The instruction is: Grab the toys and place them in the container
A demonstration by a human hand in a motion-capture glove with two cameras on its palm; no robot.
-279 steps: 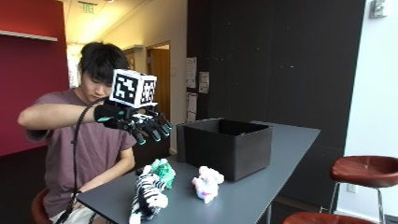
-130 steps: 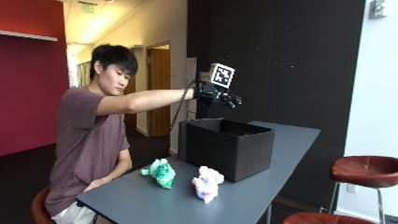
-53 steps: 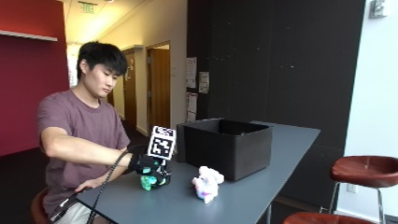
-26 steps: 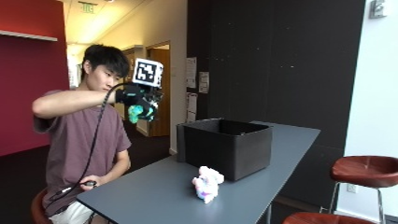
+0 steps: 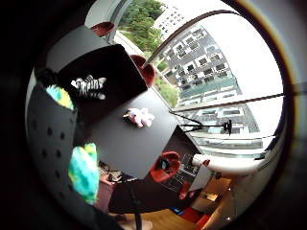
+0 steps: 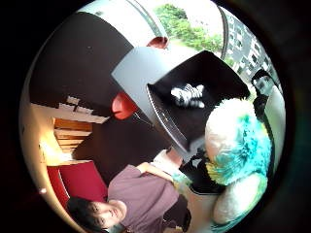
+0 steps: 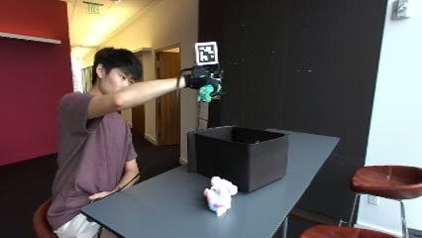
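1. Your black-gloved right hand [image 7: 202, 79] has its fingers curled round the fuzzy teal-and-white plush toy [image 7: 208, 92], held high above the near rim of the black rectangular fabric container [image 7: 240, 153].
2. You're mid-carry; next it looks like you need to bring the toy over the container's opening, then let it go.
3. Toy count: three. One in your grip, one striped zebra plush [image 6: 188, 94] inside the container, one pink-and-white plush [image 7: 219, 194] on the grey table [image 7: 151, 210] just in front of the container.

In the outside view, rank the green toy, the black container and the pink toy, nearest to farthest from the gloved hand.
1. Green toy: held in the gloved right hand, raised high.
2. Black container: on the table, below the hand.
3. Pink toy: on the table in front of the container, lowest.
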